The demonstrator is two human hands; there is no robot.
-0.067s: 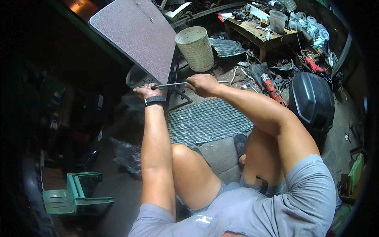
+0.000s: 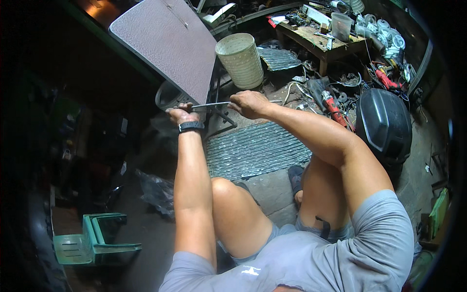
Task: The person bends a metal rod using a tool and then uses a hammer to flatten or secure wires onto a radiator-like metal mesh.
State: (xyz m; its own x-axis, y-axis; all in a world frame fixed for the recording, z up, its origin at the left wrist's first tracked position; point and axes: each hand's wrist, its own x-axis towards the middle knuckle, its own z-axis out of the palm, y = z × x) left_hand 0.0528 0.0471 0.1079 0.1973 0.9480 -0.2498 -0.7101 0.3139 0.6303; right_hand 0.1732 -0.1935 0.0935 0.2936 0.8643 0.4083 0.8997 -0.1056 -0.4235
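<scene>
A thin, straight metal rod [image 2: 212,104] runs roughly level between my two hands, out in front of my knees. My left hand [image 2: 182,115], with a dark watch [image 2: 191,125] on its wrist, is closed around the rod's left end. Further right, my right hand [image 2: 248,104] grips the same rod, and a short length sticks out past the knuckles. Just beyond my left hand is the lower corner of a tilted, pale folding table [image 2: 170,46]. Below the rod, a ribbed grey mat [image 2: 258,148] lies on the floor. The fingers' undersides are hidden.
A cream basket [image 2: 240,61] stands beyond my hands. At the back right is a cluttered low wooden table [image 2: 311,41], with a red power tool [image 2: 334,108] and cables on the floor nearby. A black case [image 2: 384,124] stands right; a green plastic stool [image 2: 90,238] lies left.
My left hand has shifted very slightly to the right along with its wrist. My right hand and the rod look almost the same.
</scene>
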